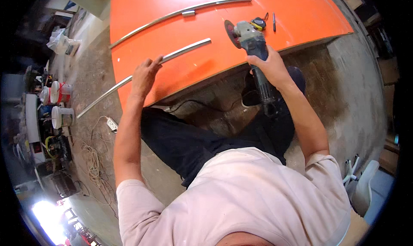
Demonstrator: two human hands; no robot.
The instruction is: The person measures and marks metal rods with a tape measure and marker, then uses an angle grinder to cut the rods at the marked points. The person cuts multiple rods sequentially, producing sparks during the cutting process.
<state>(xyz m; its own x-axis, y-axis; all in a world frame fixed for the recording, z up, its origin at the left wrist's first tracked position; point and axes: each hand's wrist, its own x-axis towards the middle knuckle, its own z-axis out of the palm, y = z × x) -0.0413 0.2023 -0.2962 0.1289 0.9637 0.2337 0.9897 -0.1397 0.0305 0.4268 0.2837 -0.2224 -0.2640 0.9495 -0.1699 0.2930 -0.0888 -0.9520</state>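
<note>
My left hand [145, 76] is closed around a shiny metal tube [187, 51], which lies across the orange tabletop [163, 26] and sticks out past its left edge. In my right hand [273, 69] is an angle grinder [254, 43], gripped by its dark body. Its thin cutting disc [232, 33] points left, apart from the tube's right end. I cannot tell whether the disc spins. Farther back lies a longer metal tube [185, 10], with a short cut piece of tube [188, 13] beside it.
A tape measure [259, 23] and a black marker [274, 22] lie beyond the grinder. White buckets [62, 117] stand on the floor at left, near a power strip [112, 124] and a coiled cord [91, 160]. A dark cable [193, 102] runs under the table edge. A white chair [365, 188] is at lower right.
</note>
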